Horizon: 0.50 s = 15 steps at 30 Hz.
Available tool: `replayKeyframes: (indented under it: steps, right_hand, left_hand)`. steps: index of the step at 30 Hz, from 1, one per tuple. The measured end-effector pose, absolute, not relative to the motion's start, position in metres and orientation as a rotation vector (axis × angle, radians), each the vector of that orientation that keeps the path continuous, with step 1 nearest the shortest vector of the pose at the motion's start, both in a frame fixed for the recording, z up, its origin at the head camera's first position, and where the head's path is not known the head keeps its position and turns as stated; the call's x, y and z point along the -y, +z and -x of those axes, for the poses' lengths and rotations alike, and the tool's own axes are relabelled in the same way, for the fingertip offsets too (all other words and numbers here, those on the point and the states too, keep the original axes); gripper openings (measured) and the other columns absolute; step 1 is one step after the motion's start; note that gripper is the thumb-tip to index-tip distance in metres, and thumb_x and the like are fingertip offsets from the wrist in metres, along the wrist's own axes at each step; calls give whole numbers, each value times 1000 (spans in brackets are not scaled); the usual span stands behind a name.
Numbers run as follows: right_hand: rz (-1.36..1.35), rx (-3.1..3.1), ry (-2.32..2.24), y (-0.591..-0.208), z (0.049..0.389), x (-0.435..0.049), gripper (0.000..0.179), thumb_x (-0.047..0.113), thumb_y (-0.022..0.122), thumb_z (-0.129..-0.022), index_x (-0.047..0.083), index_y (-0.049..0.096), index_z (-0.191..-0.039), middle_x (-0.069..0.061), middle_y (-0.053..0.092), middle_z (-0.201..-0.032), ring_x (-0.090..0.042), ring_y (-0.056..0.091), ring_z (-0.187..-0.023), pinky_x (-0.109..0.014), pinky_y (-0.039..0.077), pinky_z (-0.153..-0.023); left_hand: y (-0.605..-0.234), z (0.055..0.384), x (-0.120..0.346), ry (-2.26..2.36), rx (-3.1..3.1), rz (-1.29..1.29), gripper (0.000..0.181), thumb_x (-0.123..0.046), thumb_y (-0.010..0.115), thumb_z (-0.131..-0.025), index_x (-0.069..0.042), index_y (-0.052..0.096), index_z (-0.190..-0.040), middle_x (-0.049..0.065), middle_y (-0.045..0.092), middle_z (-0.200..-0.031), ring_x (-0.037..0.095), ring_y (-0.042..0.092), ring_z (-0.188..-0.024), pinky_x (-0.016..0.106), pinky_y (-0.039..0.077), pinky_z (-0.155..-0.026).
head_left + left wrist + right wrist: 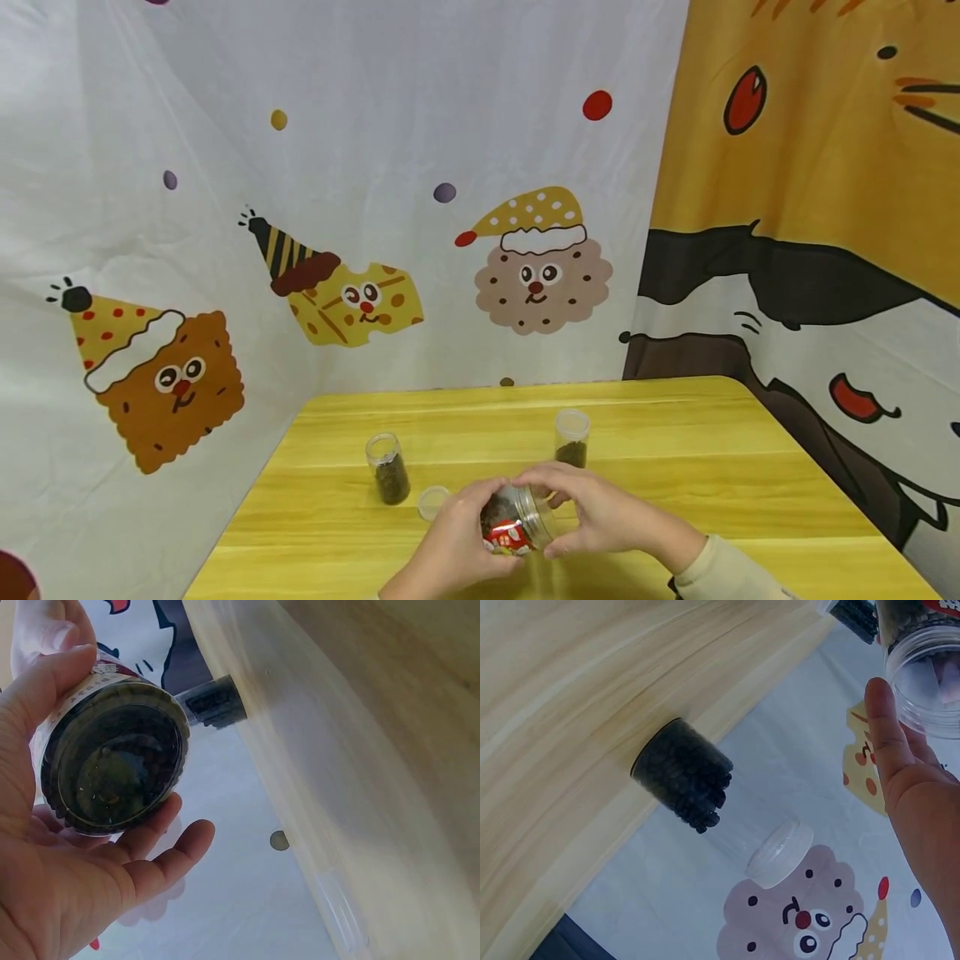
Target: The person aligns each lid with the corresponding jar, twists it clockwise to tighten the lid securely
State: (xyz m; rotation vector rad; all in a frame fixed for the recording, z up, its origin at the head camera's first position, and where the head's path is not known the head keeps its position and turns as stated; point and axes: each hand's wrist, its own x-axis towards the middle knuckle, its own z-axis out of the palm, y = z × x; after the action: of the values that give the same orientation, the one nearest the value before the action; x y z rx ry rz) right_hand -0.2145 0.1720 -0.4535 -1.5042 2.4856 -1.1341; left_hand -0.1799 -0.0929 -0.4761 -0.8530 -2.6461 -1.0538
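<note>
A clear jar (507, 527) of dark contents, with a red label, is tipped on its side above the table. My left hand (459, 540) grips it round the base end, thumb and fingers on either side. At the clear threaded neck, my right hand (604, 510) holds the jar between its thumb and fingers. In the left wrist view the jar's dark round base (114, 759) faces the camera. Beyond the right hand stands a capped clear jar (686, 776), partly filled with dark bean-like pieces. Left of my hands a clear lid (433, 503) lies on the table.
An upright clear jar (390, 477) with dark contents stands on the left of the yellow wood-grain table (315, 533). Behind the table hangs a white curtain (375, 100) with cartoon prints, and an orange printed one (810, 150) covers the right side.
</note>
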Motion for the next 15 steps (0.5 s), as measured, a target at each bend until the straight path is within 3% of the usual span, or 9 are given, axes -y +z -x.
replayKeyframes:
  steps: [8, 15]
  right_hand:
    - [1499, -2459, -1172, -454, 215, -173, 76, 31, 86, -93, 13, 50, -156, -11, 64, -142, -12, 70, -100, -28, 65, -84]
    - [1452, -2478, -1147, -457, 216, -174, 82, 37, 84, -94, 13, 44, -161, -13, 62, -149, -16, 71, -106, -31, 65, -86]
  left_hand:
    - [-477, 177, 89, -1027, 2642, 826, 86, -25, 100, -68, -3, 62, -142, 7, 72, -134, 18, 69, -117, 29, 63, -95]
    - [-480, 180, 90, -1046, 2646, 835, 86, -26, 99, -69, -2, 61, -143, 8, 71, -135, 18, 69, -116, 30, 63, -96]
